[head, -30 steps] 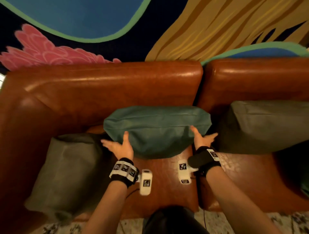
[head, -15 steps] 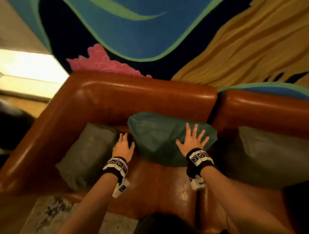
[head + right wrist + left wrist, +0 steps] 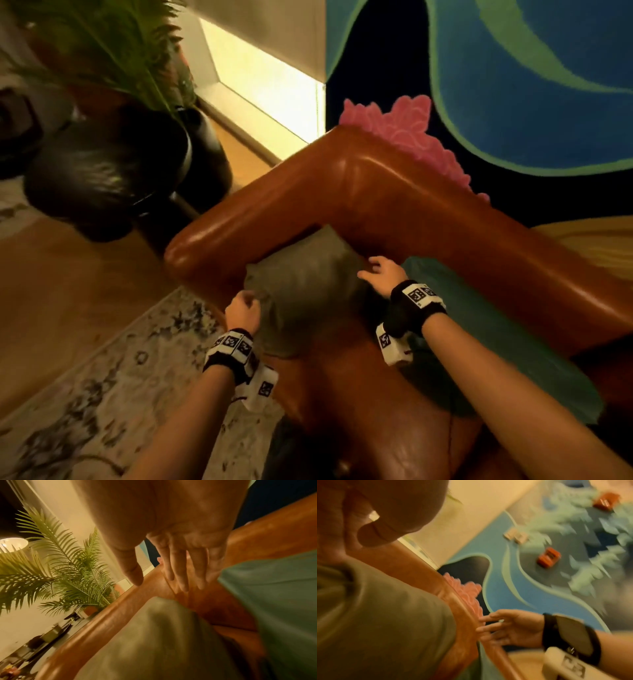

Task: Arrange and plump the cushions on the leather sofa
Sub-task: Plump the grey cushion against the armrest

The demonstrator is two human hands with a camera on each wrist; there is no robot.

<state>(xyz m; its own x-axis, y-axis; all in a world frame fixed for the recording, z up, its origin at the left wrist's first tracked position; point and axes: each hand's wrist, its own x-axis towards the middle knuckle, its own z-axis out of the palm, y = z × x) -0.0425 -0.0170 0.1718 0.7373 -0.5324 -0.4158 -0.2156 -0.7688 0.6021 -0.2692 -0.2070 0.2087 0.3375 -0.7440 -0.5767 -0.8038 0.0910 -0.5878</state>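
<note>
The grey-green cushion (image 3: 305, 291) is leaning in the sofa (image 3: 376, 185) corner; my left hand (image 3: 241, 313) is pinching its edge, right hand (image 3: 383, 275) fingers spread.

A lounge or sitting area, homely but decorated like a public space. A brown leather sofa (image 3: 394, 192) with cushions (image 3: 305, 284) stands against a wall painted with a bold mural (image 3: 534, 85) in blue, green and pink. Beside it a palm plant (image 3: 113, 51) grows from a dark pot (image 3: 102, 178) on a wooden floor (image 3: 61, 291), with a patterned rug (image 3: 113, 404) and a lit lamp (image 3: 13, 545).
</note>
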